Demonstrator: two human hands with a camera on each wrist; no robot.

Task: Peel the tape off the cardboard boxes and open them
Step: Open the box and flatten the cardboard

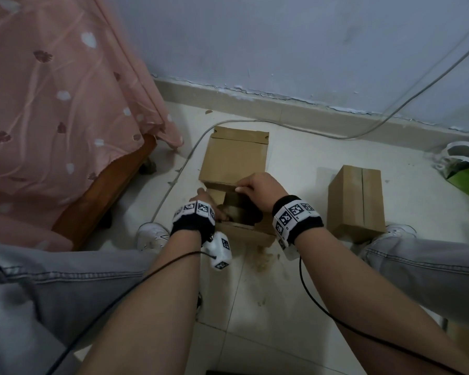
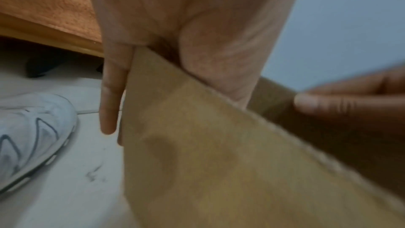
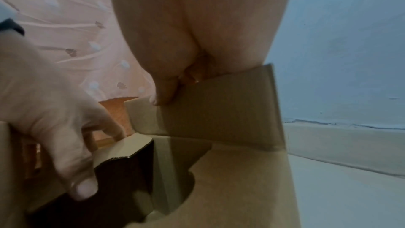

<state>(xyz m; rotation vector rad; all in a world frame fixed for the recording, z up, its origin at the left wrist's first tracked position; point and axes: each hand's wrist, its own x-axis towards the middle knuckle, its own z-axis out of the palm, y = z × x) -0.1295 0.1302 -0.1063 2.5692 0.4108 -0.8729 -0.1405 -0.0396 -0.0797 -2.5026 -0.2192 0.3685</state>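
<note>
The open box (image 1: pixel 234 169) is sitting on the floor (image 1: pixel 295 163), between the person's feet, with its long lid flap lying back toward the wall (image 1: pixel 282 44).

The left hand (image 1: pixel 205 198) is gripping the left side flap (image 2: pixel 197 127) of the open box. In the left wrist view, the thumb is lying on the inner face of this flap and the fingers (image 2: pixel 110 93) are extending down its outer face, so the flap is being pinched between them.

The right hand (image 1: pixel 260 189) is gripping the far inner flap (image 3: pixel 219 107) of the open box. In the right wrist view, the thumb is pressing on the near face of this flap and the fingers are curling over its top edge.

The second box (image 1: pixel 356 201) is standing on the floor just to the right of the open box, apart from both hands. Its top flaps are lying closed, with a seam running down the middle.

A grey cable (image 1: pixel 173 182) is running along the floor to the left of the open box. A bed with a pink cover (image 1: pixel 52 104) is standing further left.
</note>
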